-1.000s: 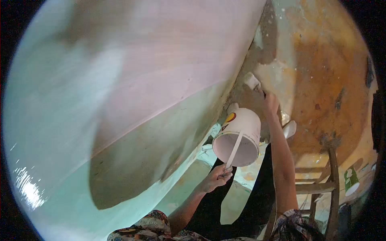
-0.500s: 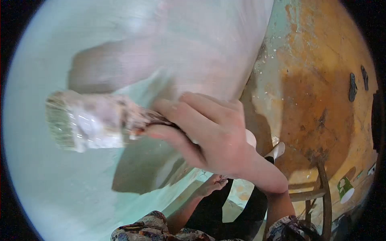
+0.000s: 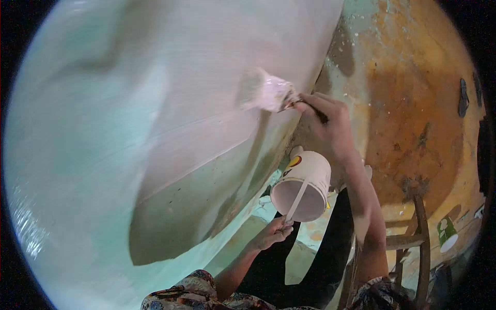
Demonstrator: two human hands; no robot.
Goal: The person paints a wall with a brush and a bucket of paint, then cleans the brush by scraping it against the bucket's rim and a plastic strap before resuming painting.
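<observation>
My right hand (image 3: 330, 116) is closed round the handle of a wide paint brush (image 3: 274, 93), its bristles pointing left against or close to the pale wall (image 3: 206, 67); whether they touch is blurred. Lower down, my left hand (image 3: 275, 233) grips the strap-like handle (image 3: 297, 200) of a white bucket (image 3: 315, 168). The bucket hangs tilted with its open mouth toward me, and its inside looks pale. Whitish coating covers the upper wall, while a greener area shows lower down.
An orange-brown, paint-spotted floor (image 3: 398, 119) lies to the right. A wooden stool or ladder frame (image 3: 422, 243) stands at the lower right, beside a green and white cup (image 3: 447, 233). Dark sandals (image 3: 463, 98) lie at the far right.
My right hand has moved away from the camera, up and to the right, with the brush. The bucket, mostly hidden behind that hand before, now shows fully.
</observation>
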